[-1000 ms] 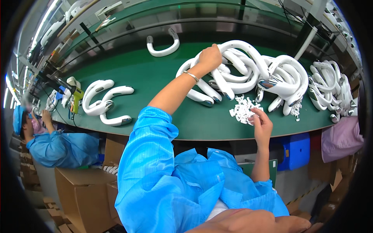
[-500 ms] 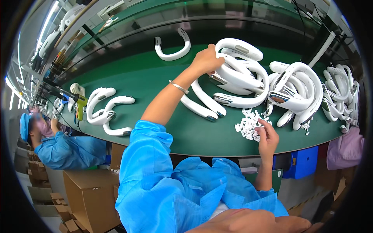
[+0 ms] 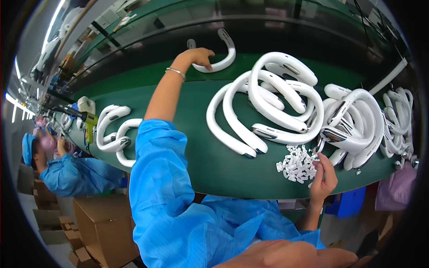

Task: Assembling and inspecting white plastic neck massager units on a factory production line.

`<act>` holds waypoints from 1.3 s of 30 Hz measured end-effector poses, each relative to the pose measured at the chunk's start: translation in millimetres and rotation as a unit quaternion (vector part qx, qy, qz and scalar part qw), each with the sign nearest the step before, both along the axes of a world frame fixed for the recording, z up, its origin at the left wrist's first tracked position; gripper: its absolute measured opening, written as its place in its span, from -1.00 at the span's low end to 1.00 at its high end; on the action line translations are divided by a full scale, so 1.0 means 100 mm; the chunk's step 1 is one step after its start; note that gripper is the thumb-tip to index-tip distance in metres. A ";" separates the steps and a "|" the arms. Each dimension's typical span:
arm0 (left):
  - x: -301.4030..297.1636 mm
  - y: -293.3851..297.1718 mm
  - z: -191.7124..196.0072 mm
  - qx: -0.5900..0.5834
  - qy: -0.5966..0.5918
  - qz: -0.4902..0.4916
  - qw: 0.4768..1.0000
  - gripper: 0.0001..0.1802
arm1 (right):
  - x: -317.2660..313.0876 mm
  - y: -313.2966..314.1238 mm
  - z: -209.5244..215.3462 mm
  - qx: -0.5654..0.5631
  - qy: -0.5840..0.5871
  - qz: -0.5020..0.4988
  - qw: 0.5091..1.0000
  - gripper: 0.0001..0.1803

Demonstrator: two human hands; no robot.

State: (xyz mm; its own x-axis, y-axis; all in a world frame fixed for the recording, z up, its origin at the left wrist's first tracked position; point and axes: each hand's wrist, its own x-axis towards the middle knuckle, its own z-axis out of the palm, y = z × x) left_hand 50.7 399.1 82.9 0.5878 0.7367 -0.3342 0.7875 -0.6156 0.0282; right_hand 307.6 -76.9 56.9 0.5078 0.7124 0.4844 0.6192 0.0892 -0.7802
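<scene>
While the left hand (image 3: pixel 195 56) is out at the back with fingers spread, over the lone glossy white U-shaped plastic tube (image 3: pixel 230 53), contact is unclear. Right hand (image 3: pixel 327 178), well apart from it, has its fingertips drawn close at the right side of a loose pile of tiny white plastic pieces (image 3: pixel 295 165); can't tell if one is pinched.

Risks, my read: pile sits near the front of the green tabletop (image 3: pixel 214 178), so a wrist swipe could send pieces off the edge. Just behind it, the overlapping stack of white curved tubes (image 3: pixel 223 111) looks unsteady; pulling one could slide others into the pile or scuff the gloss. Same for the tangled white tube heap (image 3: pixel 357 129) to the right. Bright blue sleeve (image 3: pixel 158 165) overlaps the pair of white curved tubes (image 3: pixel 109 129) at left in view; an elbow could shove them.

Containers: big brown cardboard box (image 3: pixel 105 228) below the table at left, top looks closed, contents unseen. Blue plastic body (image 3: pixel 351 203) under the right edge, maybe a bin; inside hidden.
</scene>
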 end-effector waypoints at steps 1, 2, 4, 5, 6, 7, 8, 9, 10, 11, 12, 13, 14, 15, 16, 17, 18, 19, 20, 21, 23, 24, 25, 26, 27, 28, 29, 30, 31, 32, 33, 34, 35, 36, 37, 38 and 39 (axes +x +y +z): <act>-0.04 0.18 -0.25 -0.069 -0.037 -0.042 0.996 -0.27 | 0.02 -0.03 -0.01 -0.010 -0.001 -0.010 1.000 -0.74; 0.03 0.11 -0.32 -0.032 0.003 -0.084 0.996 -0.35 | 0.05 -0.05 -0.02 -0.010 0.002 -0.017 1.000 -0.74; 0.10 -0.06 -0.34 0.026 -0.029 -0.025 0.999 -0.57 | 0.09 -0.10 -0.01 -0.029 -0.013 -0.035 0.999 -0.73; 0.08 -0.19 -0.32 0.143 -0.012 0.013 0.990 -0.61 | 0.13 -0.09 -0.01 -0.034 -0.069 -0.036 0.996 -0.74; -0.02 -0.21 -0.33 0.180 -0.064 0.026 0.981 -0.63 | 0.16 -0.09 -0.01 -0.032 -0.079 -0.033 0.996 -0.75; -0.14 -0.25 -0.30 0.247 -0.128 -0.006 0.961 -0.61 | 0.18 -0.08 -0.02 -0.044 -0.087 -0.036 0.995 -0.75; -0.25 -0.24 -0.23 0.254 -0.192 -0.003 0.948 -0.62 | 0.22 -0.08 -0.01 -0.054 -0.111 -0.029 0.992 -0.76; -0.31 -0.24 -0.15 0.259 -0.257 -0.001 0.931 -0.62 | 0.25 -0.12 -0.05 -0.074 -0.096 -0.025 0.992 -0.78; -0.38 -0.26 -0.03 0.256 -0.326 0.023 0.910 -0.62 | 0.27 -0.13 -0.08 -0.080 -0.117 -0.021 0.990 -0.77; -0.44 -0.37 0.13 0.255 -0.392 0.050 0.883 -0.61 | 0.29 -0.14 -0.10 -0.082 -0.139 -0.013 0.987 -0.75; -0.40 -0.70 0.41 0.235 -0.434 0.098 0.864 -0.62 | 0.31 -0.15 -0.13 -0.081 -0.141 -0.018 0.987 -0.75; -0.47 -1.10 0.71 0.220 -0.472 0.152 0.840 -0.62 | 0.33 -0.14 -0.15 -0.090 -0.213 -0.010 0.973 -0.71; -0.65 -1.27 0.86 0.177 -0.483 0.178 0.839 -0.57 | 0.34 -0.14 -0.17 -0.096 -0.283 -0.004 0.954 -0.68; -0.75 -1.39 0.99 0.129 -0.491 0.197 0.839 -0.51 | 0.34 -0.16 -0.19 -0.092 -0.281 -0.009 0.955 -0.68; -0.78 -1.62 1.11 0.137 -0.509 0.201 0.826 -0.47 | 0.32 -0.15 -0.21 -0.109 -0.315 -0.034 0.942 -0.66; -0.82 -1.85 1.20 0.144 -0.526 0.207 0.812 -0.42 | 0.30 -0.14 -0.23 -0.127 -0.349 -0.057 0.927 -0.63; -0.98 -2.01 1.27 0.117 -0.516 0.236 0.815 -0.34 | 0.30 -0.14 -0.25 -0.163 -0.349 -0.052 0.921 -0.65; -1.09 -2.15 1.26 0.109 -0.546 0.225 0.799 -0.39 | 0.30 -0.13 -0.25 -0.155 -0.348 -0.050 0.923 -0.65; -1.23 -2.26 1.21 0.069 -0.559 0.224 0.795 -0.44 | 0.31 -0.13 -0.25 -0.217 -0.347 -0.034 0.912 -0.67; -1.37 -2.36 1.12 0.028 -0.573 0.224 0.788 -0.48 | 0.31 -0.11 -0.23 -0.279 -0.348 -0.017 0.895 -0.69; -1.49 -2.60 0.90 -0.051 -0.588 0.253 0.767 -0.56 | 0.35 -0.15 -0.25 -0.245 -0.339 -0.011 0.908 -0.70; -1.56 -2.69 0.79 -0.071 -0.627 0.273 0.726 -0.62 | 0.39 -0.19 -0.25 -0.147 -0.328 -0.018 0.933 -0.71; -1.63 -2.78 0.70 -0.073 -0.627 0.273 0.726 -0.62 | 0.39 -0.25 -0.23 -0.051 -0.315 -0.025 0.947 -0.71; -1.69 -2.85 0.62 -0.065 -0.645 0.322 0.690 -0.63 | 0.37 -0.33 -0.14 -0.055 -0.298 -0.047 0.952 -0.71; -1.76 -2.93 0.52 -0.055 -0.660 0.370 0.651 -0.65 | 0.35 -0.45 -0.08 -0.088 -0.272 -0.045 0.957 -0.71; -1.88 -2.93 0.36 -0.043 -0.646 0.390 0.655 -0.66 | 0.35 -0.54 -0.07 -0.102 -0.274 -0.030 0.956 -0.71; -1.96 -2.98 0.22 -0.027 -0.642 0.401 0.653 -0.62 | 0.33 -0.63 -0.07 -0.116 -0.274 -0.013 0.955 -0.72; -2.02 -3.02 0.09 -0.006 -0.599 0.410 0.688 -0.60 | 0.29 -0.68 -0.09 -0.116 -0.277 -0.009 0.954 -0.72; -2.09 -3.05 -0.04 0.018 -0.552 0.417 0.721 -0.58 | 0.24 -0.71 -0.13 -0.139 -0.294 0.011 0.946 -0.73; -2.32 -3.08 -0.28 0.037 -0.543 0.389 0.743 -0.58 | 0.16 -0.74 -0.13 -0.153 -0.315 0.039 0.936 -0.75; -2.46 -3.09 -0.46 0.060 -0.465 0.379 0.798 -0.51 | 0.11 -0.73 -0.16 -0.143 -0.317 0.057 0.936 -0.75; -2.51 -3.10 -0.59 0.100 -0.395 0.331 0.851 -0.38 | 0.09 -0.73 -0.19 -0.140 -0.341 0.039 0.929 -0.76; -2.29 -3.22 -0.43 0.102 -0.360 0.314 0.873 -0.27 | 0.07 -0.72 -0.26 -0.134 -0.361 0.020 0.923 -0.77; -2.22 -3.29 -0.46 0.170 -0.294 0.303 0.890 -0.27 | 0.07 -0.74 -0.31 -0.125 -0.371 0.007 0.920 -0.78; -2.06 -3.39 -0.32 0.176 -0.270 0.305 0.896 -0.24 | 0.09 -0.75 -0.34 -0.117 -0.381 -0.005 0.917 -0.78; -1.95 -3.45 -0.27 0.198 -0.215 0.344 0.893 -0.27 | 0.11 -0.78 -0.37 -0.118 -0.377 -0.007 0.919 -0.79; -1.84 -3.51 -0.17 0.187 -0.149 0.382 0.893 -0.33 | 0.13 -0.80 -0.39 -0.121 -0.375 -0.010 0.919 -0.79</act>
State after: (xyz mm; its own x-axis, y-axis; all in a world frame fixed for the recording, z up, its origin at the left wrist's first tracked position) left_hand -133.6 48.0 66.4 -0.1123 0.9879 0.1068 0.9734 0.0878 0.2116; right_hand 320.8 -156.7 17.8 0.1098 0.8395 0.5322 0.9904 -0.0475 -0.1295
